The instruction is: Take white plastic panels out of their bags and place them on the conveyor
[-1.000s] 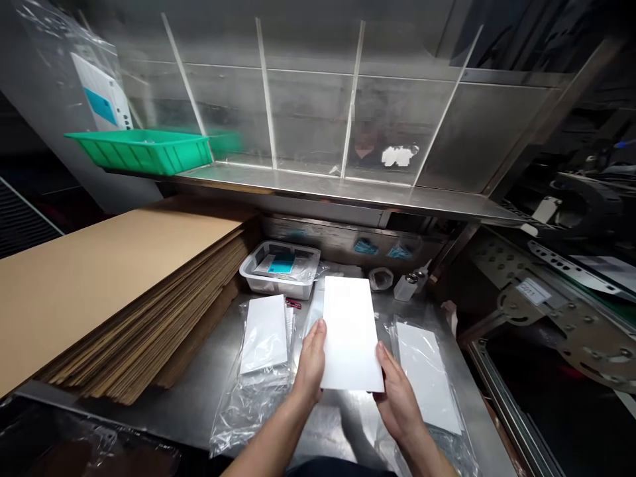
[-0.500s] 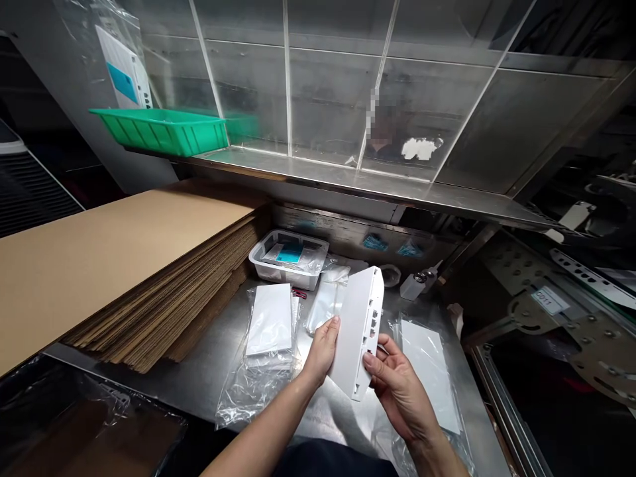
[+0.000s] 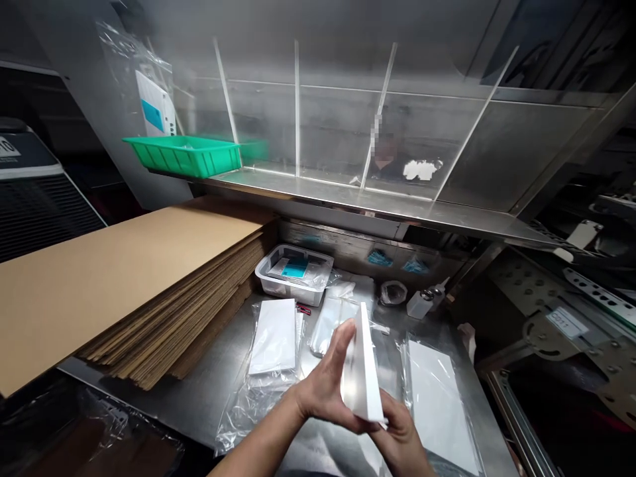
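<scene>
- Head view, the only one: the white panel [image 3: 370,371] is up in front of the person, over the bench [image 3: 209,381], tipped on edge so a narrow side faces them.
- Left hand [image 3: 328,394] has hold of it, thumb spread wide up one face, fingers by the bottom end. Probably that wide spread to keep it from twisting.
- Right hand [image 3: 400,430] is curled round the lower end from the other side, seemingly taking weight. Fingers partly hidden, so can't tell how tight.
- Left pack [image 3: 273,338] and right pack [image 3: 437,397], white pieces in clear plastic, lie either side of the hands, likely for easy reach.
- Clear bags [image 3: 325,328] sit flat behind the panel, tub [image 3: 293,293] just beside, maybe to keep the front free for handling.
</scene>
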The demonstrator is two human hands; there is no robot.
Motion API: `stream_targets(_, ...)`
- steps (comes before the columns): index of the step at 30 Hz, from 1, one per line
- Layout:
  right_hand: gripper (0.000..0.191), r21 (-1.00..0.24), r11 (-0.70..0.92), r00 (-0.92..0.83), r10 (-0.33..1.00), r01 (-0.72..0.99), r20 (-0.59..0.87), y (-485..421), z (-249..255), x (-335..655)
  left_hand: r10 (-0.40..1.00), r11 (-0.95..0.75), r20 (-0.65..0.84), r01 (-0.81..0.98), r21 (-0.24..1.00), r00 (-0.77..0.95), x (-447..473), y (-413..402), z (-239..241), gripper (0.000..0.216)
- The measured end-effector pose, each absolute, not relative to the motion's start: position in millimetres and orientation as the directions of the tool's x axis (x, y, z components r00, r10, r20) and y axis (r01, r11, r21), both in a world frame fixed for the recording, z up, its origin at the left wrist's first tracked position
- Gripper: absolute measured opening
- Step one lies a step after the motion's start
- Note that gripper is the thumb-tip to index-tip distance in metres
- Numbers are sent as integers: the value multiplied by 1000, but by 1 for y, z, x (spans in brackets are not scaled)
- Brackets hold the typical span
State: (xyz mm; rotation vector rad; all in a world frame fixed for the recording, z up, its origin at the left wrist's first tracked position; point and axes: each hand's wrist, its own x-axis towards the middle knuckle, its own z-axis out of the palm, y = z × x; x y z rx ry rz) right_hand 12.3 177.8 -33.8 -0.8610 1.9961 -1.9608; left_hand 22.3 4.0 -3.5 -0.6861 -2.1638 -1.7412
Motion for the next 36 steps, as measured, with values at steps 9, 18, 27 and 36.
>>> stream_targets(9,4,-981,-108,-855,-480,-163,195,176,-32,13,-45,-89,361,364,927,-931,21,14,0,104)
stream_targets(18,22,-965,186,-940,-320,-183,117,188,-32,-22,-6,-959,-509,-140,248,-861,-13,-15,18,63)
stream_targets(27,9,-503,633,-793,-574,-588,205,190,-104,-52,-71,-970,-558,-72,230,-827,0,-23,15,64)
stream_targets(36,30,-228,719,-741,-672,-656,13,170,-131,-65,-63,-935,-432,-98,340,-900,53,-36,16,45)
